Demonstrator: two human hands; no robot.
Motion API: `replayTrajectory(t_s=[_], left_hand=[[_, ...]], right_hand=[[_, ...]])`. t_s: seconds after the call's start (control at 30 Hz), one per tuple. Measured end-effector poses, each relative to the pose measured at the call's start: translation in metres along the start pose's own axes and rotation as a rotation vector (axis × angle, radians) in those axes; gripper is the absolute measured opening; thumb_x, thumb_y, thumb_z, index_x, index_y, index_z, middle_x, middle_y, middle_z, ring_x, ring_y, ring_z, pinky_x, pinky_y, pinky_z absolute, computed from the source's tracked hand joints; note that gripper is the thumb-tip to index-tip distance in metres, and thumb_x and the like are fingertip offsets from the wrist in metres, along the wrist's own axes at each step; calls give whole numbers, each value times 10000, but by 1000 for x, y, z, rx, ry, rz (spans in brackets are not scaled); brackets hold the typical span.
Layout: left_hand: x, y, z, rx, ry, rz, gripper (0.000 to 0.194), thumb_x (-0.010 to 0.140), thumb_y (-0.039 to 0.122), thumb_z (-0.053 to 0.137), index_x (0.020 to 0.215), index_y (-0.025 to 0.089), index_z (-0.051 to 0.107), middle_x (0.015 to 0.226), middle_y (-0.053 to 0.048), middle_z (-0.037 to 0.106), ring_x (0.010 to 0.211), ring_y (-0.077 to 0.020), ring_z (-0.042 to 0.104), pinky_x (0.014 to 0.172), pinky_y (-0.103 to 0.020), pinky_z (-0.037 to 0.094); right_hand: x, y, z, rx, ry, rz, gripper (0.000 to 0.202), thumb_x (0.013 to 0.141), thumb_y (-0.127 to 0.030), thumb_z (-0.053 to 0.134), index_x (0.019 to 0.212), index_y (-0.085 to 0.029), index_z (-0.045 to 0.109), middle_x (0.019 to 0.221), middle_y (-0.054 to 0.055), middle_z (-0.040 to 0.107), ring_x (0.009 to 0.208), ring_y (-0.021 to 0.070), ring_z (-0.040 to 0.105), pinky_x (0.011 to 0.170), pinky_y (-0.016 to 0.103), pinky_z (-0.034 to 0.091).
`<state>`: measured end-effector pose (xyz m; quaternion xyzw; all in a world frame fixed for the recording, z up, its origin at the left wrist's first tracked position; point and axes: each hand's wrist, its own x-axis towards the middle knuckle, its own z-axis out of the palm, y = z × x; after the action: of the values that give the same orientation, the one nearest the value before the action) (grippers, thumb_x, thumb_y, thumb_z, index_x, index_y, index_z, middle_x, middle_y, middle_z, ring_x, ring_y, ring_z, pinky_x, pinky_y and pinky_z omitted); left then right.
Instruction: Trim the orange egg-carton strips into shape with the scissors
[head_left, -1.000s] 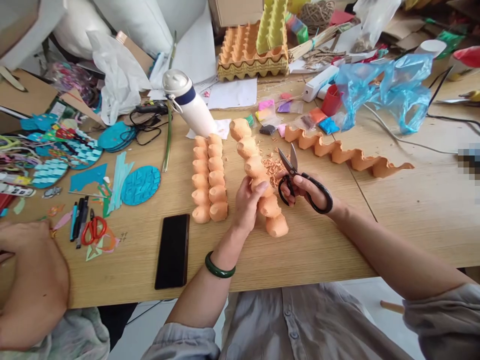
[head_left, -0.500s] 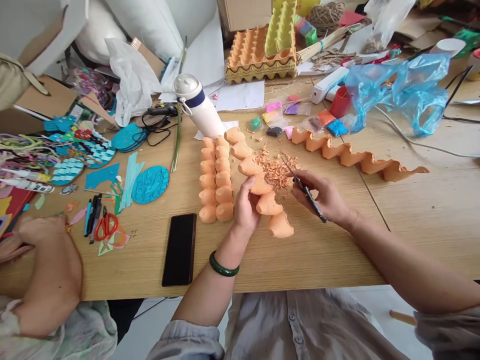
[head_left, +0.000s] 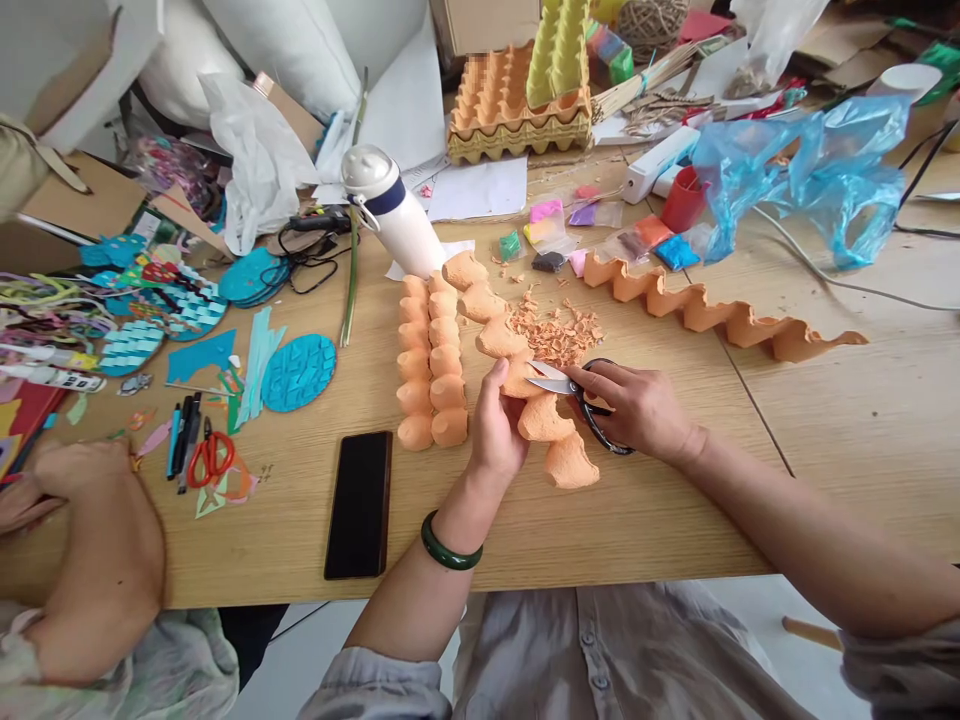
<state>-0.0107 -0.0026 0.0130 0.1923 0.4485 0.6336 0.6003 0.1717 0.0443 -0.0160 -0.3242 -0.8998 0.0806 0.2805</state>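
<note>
My left hand is closed on an orange egg-carton strip, a row of joined cups slanting from upper left to lower right. In my right hand are black-handled scissors, their blades parted over one of the middle cups of the strip. Behind the strip lies a heap of orange trimmings. Two trimmed rows of orange egg cups stand side by side to the left of my left hand. An uncut, zigzag-edged egg-carton strip rests at the right.
A black phone lies near the table's front edge. Behind the rows stands a white bottle. Stacked egg trays and a blue plastic bag are farther back. At left are red-handled scissors and another person's arm.
The scissors have turned, with their blades now pointing left and spread over the strip. My right hand has moved slightly left and rotated. The strip's near end has shifted slightly right and down.
</note>
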Motion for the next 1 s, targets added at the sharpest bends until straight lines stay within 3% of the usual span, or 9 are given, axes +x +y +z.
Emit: replayTrajectory(t_s=[0.2,0.43,0.57,0.7,0.83,1.0], left_hand=[[-2,0,3,-36,6,-18,464,915,562,581,1158,190,714,1165,-107,789,1391,-344,611,1109,-467,530],[2,0,0,-19,54,-63,462,893,587,642,1105,182,710,1089,-112,778,1371,-382,612,1069,-468,564],[5,-3,-2,-99,62,-41,394,961,465,585,1182,164,710,1102,-103,792,1376,-336,624,1122,-454,536],[5,-3,-1,-176,39,-36,420,980,460,593,1269,176,704,1163,-86,802,1390,-305,628,1174,-433,499],[2,-1,1,-219,18,-43,346,1027,421,549,1206,191,736,1085,-81,822,1386,-297,635,1172,-432,509],[-1,1,3,-199,25,-49,323,1015,434,558,1087,193,760,1072,-86,826,1380,-308,641,1161,-435,517]], right_hand=[[-2,2,0,-95,16,-36,415,999,-273,562,1377,-216,725,918,82,770,725,175,644,551,296,364],[-2,0,5,-80,23,-23,373,1017,-279,506,1252,-213,788,826,73,774,693,169,642,540,302,329],[-2,1,9,-16,30,32,343,992,-280,545,1208,-214,804,842,65,792,658,158,640,548,286,346],[-1,-1,6,101,1,81,328,999,-341,590,1197,-188,802,728,38,732,587,138,601,549,265,366],[4,-4,-2,88,47,44,353,1011,-408,621,1177,-152,799,690,21,697,553,126,575,531,263,350],[9,-10,-7,15,117,-27,343,1000,-375,649,1165,-109,789,766,37,735,618,132,622,546,262,370]])
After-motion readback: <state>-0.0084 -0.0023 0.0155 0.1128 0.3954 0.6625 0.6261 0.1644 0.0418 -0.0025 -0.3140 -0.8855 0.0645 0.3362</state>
